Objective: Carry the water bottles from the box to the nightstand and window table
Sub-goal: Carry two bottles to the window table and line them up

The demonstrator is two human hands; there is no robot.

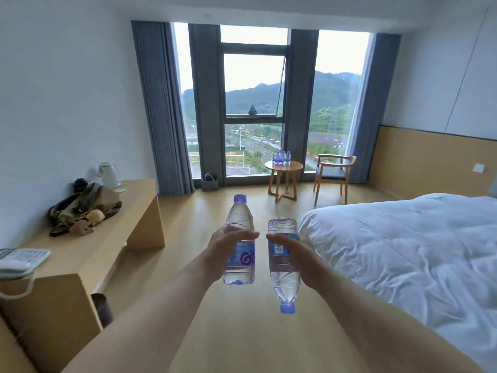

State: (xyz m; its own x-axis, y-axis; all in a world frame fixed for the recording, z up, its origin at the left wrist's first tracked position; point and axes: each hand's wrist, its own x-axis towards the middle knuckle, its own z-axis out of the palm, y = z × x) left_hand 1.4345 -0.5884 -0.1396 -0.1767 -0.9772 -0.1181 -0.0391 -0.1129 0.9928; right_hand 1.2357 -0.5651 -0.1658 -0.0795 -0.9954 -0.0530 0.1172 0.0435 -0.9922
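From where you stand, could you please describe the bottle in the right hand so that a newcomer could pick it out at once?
Start at the white bed; just left of its near corner, two hands hold bottles over the wooden floor. The bottle in the right hand is the one nearer the bed. Unlike the upright bottle in the left hand, it hangs upside down, purple cap pointing at the floor.

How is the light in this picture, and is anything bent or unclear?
Head view: daylight enters through the window, whose sky is washed out; wide-angle distortion leans the curtains inward; the bottles on the round table are too small to count.
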